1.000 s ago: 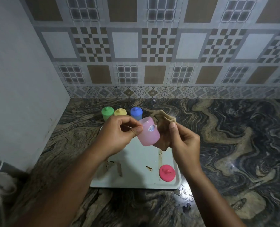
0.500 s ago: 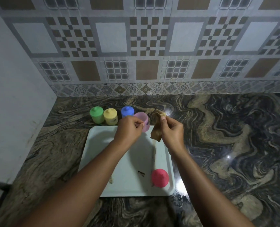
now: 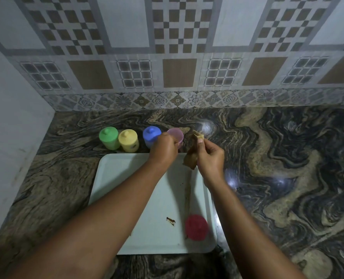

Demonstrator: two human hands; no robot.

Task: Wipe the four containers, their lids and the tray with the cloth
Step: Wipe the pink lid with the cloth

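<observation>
A white tray with brown smears lies on the counter. Behind its far edge stand a green container, a yellow container and a blue container, each with its lid on. My left hand holds the open pink container upright on the counter beside the blue one. My right hand pinches a crumpled brown cloth just right of the pink container. The pink lid lies at the tray's near right corner.
The dark marble counter stretches to the right of the tray. A patterned tiled wall rises behind the containers, and a plain white wall closes off the left side.
My left hand carried the pink container from above the tray to the counter beside the blue one and turned it upright. My right hand followed with the cloth.
</observation>
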